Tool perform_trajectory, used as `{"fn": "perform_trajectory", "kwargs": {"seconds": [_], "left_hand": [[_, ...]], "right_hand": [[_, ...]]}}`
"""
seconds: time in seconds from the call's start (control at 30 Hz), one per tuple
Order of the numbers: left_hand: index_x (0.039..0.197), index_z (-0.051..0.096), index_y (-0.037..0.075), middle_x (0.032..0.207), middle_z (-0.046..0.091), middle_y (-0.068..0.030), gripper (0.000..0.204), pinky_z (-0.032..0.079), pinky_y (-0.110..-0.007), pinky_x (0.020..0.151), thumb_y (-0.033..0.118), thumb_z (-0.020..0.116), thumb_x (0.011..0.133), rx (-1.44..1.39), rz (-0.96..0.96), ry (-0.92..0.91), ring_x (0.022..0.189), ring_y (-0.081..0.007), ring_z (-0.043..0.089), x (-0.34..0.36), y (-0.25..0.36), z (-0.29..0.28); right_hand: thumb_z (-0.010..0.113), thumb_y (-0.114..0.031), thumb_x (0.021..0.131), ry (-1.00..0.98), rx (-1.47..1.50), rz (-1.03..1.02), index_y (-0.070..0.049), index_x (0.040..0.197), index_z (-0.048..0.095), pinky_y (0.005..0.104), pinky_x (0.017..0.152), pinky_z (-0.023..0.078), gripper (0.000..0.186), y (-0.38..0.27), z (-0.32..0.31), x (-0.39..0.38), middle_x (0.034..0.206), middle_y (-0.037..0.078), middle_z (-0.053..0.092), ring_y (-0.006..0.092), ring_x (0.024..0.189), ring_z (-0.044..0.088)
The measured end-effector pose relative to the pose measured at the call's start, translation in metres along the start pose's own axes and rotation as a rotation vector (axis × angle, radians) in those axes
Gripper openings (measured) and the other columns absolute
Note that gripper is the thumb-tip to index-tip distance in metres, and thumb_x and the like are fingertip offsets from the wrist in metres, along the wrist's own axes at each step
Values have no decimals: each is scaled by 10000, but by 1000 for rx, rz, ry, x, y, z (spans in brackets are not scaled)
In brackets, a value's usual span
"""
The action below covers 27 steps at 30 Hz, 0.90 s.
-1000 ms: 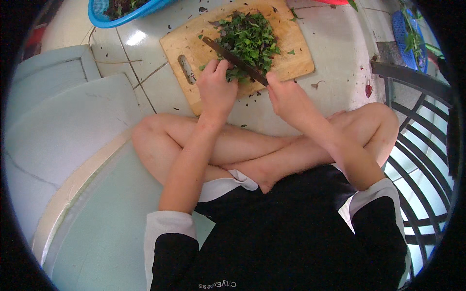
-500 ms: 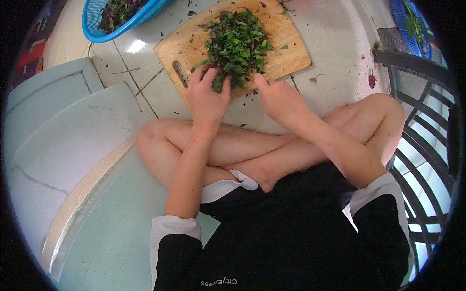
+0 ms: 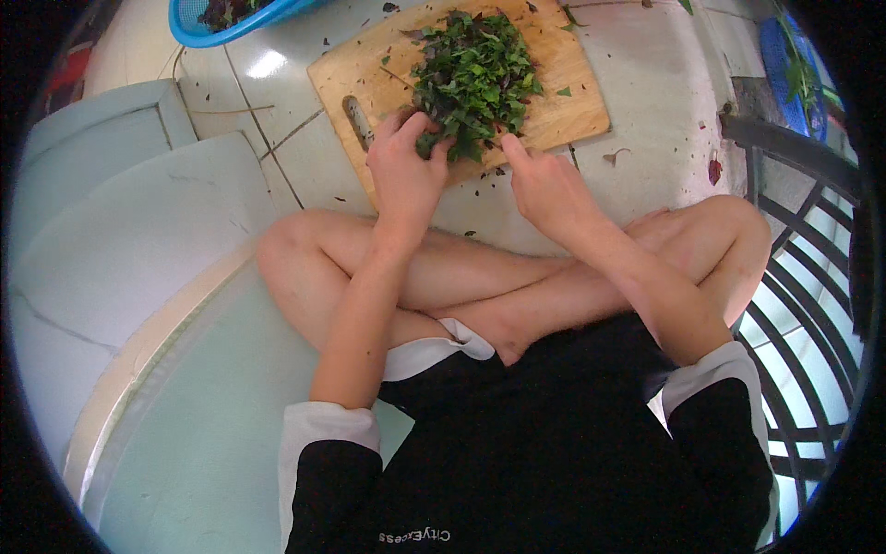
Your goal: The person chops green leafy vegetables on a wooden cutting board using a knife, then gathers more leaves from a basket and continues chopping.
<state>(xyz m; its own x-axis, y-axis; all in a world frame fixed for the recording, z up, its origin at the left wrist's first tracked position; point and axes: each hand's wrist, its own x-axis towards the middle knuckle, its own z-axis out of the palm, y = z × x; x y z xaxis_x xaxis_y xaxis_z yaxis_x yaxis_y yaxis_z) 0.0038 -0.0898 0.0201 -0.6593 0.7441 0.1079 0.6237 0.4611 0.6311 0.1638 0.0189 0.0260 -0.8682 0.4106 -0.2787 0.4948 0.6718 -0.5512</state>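
A wooden cutting board (image 3: 337, 78) with a handle slot lies on the tiled floor, bearing a heap of chopped green and dark purplish leaves (image 3: 475, 69). My left hand (image 3: 406, 171) has its fingers curled into the lower left edge of the heap, gripping leaves. My right hand (image 3: 549, 189) is closed on the knife at the lower right of the heap; the blade is mostly hidden among the leaves.
A blue mesh basket (image 3: 217, 37) holds dark leaves at upper left. Another blue basket (image 3: 780, 78) with long stems stands at upper right, above a black metal railing (image 3: 784, 138). Pale stone steps (image 3: 138, 203) are at left. My bare legs are crossed below the board.
The knife blade, lying diagonally over the greens a second ago, has dropped into them and is mostly hidden. My left fingers have reached further around the leaves.
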Motion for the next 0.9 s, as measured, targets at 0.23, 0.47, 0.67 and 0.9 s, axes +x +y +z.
{"fn": "perform_trajectory", "kwargs": {"seconds": [0.23, 0.47, 0.67, 0.9], "left_hand": [[806, 621, 14, 864, 623, -157, 197, 491, -417, 747, -23, 727, 643, -21, -83, -41, 865, -370, 617, 2, -4, 4], [790, 606, 26, 806, 579, -159, 193, 483, -437, 737, -37, 700, 633, -45, -42, -48, 836, -368, 597, 4, -11, 7], [815, 593, 16, 871, 583, -164, 203, 497, -437, 764, -11, 705, 648, -63, -36, -72, 881, -368, 594, 2, -3, 2], [851, 595, 3, 929, 599, -164, 278, 506, -443, 783, 63, 769, 642, -11, 37, -59, 915, -371, 594, 1, 0, 4]], "right_hand": [[476, -17, 868, -94, 18, 57, 14, 1086, 446, 557, 626, 514, 222, -3, -8, -2, 727, 293, 635, 472, 721, 648], [483, -36, 882, -193, 19, 114, 17, 1076, 447, 582, 643, 491, 204, -14, -25, 8, 718, 318, 618, 507, 731, 626], [466, -36, 894, -179, 83, 121, 25, 1102, 447, 595, 641, 478, 217, -8, -22, 9, 726, 324, 615, 514, 733, 619], [522, -18, 900, -185, 90, 163, 38, 1124, 443, 573, 582, 447, 244, -16, -23, 8, 692, 306, 597, 508, 676, 595]]}}
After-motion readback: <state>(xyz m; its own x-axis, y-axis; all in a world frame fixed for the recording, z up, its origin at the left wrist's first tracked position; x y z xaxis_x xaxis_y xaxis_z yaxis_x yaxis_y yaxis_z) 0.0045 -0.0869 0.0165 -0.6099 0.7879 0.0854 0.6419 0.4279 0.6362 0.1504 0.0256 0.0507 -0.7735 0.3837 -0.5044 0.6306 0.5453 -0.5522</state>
